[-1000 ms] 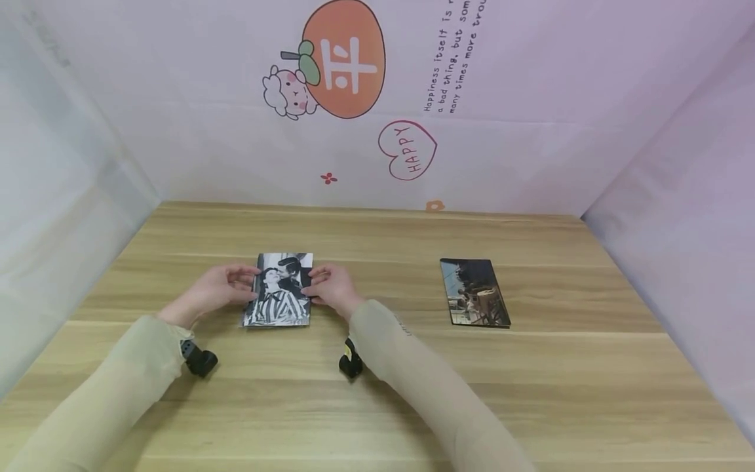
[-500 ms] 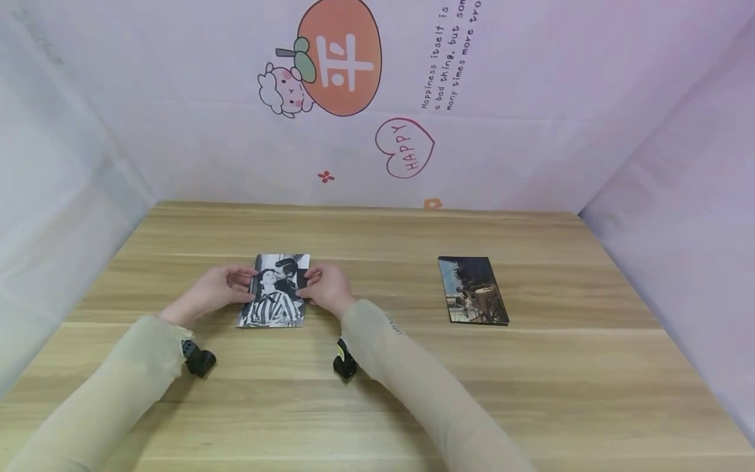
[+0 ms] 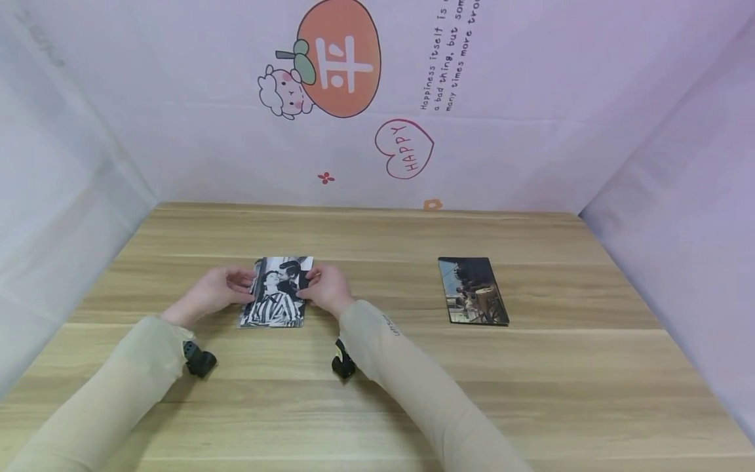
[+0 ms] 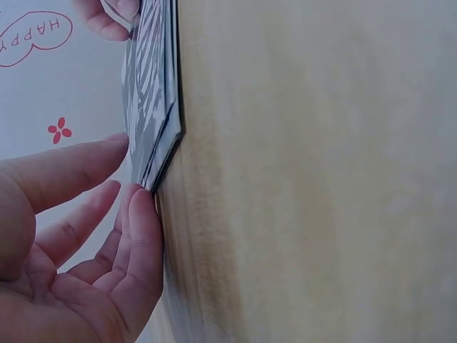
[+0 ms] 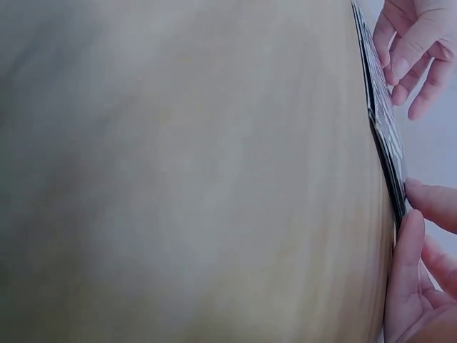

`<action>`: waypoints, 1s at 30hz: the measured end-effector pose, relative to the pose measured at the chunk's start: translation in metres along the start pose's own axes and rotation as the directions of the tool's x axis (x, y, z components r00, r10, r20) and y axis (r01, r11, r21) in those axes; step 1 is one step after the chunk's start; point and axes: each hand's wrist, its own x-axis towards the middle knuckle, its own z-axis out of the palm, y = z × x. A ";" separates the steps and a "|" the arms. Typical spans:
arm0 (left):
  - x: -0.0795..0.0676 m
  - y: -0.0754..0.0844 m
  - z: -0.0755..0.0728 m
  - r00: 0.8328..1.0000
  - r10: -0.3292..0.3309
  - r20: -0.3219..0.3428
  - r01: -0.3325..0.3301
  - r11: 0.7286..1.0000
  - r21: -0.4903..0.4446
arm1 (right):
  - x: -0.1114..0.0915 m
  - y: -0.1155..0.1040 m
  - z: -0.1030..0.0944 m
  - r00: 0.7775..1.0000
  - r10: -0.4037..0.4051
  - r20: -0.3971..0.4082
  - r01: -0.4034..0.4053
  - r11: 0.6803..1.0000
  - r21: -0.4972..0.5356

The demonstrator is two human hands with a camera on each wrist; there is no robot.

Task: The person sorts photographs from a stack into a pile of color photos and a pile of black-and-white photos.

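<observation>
A small stack of photos lies on the table, topped by a black-and-white photo (image 3: pixel 274 305) of a couple, one in a striped top. At the stack's left edge, my left hand (image 3: pixel 215 293) rests with thumb and fingers apart. The left wrist view shows that left hand (image 4: pixel 86 243) with its fingertips at the stack's edge. On the other side, my right hand (image 3: pixel 331 290) pinches the right edge between thumb and fingers. A strip of a lower photo (image 3: pixel 257 270) shows along the left, so the sheets are not flush. In the right wrist view the layered edges (image 5: pixel 389 153) stand slightly apart.
Farther right on the wooden table (image 3: pixel 413 400) lies a second stack of photos with a dark colour photo (image 3: pixel 474 292) on top. White printed cloth (image 3: pixel 501 164) walls the back and both sides.
The top photo has shifted slightly right at its far end with my right hand, baring a strip of the one below. My left hand has barely moved.
</observation>
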 end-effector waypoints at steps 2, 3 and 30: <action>0.000 0.000 0.000 1.000 0.001 0.001 -0.001 1.000 0.009 | 0.000 0.000 0.001 1.000 -0.004 -0.002 0.004 1.000 -0.005; -0.001 0.000 0.000 1.000 0.004 0.003 -0.004 1.000 0.011 | 0.001 0.000 0.001 1.000 -0.006 -0.002 0.006 1.000 -0.007; -0.001 -0.003 0.002 0.999 -0.038 -0.019 0.037 0.999 -0.005 | 0.005 -0.001 0.001 1.000 0.006 0.004 -0.006 0.993 -0.116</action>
